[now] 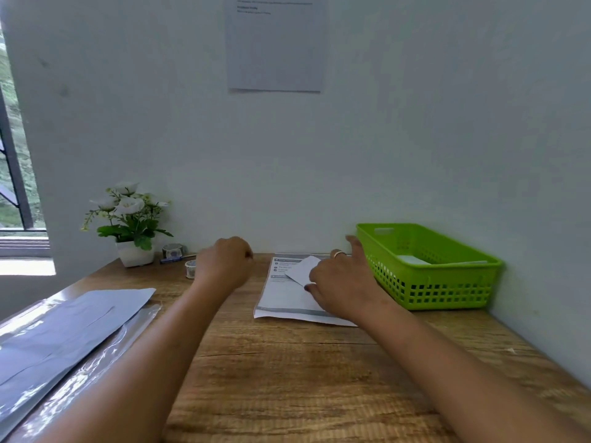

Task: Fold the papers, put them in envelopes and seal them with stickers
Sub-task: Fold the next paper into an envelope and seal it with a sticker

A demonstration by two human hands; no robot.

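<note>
At the far left of the wooden tabletop [287,378] lies a pile of grey-white envelopes [80,318] on a clear plastic sleeve [105,356]. Behind them, against the wall, stands a white pot of artificial flowers [128,215]. Just right of it are a sticker roll [173,250], a blue pen [176,259] and a smaller roll [191,269] nearer the front.

The left hand [224,265] hangs above the tabletop beside the small roll. Its fingers are curled into a loose fist and nothing shows in it, though the palm side is hidden.

High on the wall hangs a printed sheet [275,52] — its lines are too blurred to read.

Right of the left hand lies the stack of papers [281,298], flat, with grey header bars and small bulleted text that cannot be read. The right hand [342,282], a ring [338,253] on one finger, rests on the stack. Its thumb and fingers pinch the top sheet [303,268], whose corner is turned up and over, while the forefinger points straight toward the wall.

Just beside that hand stands a green slotted basket [447,292] — white flat items [412,259] lie inside it.
</note>
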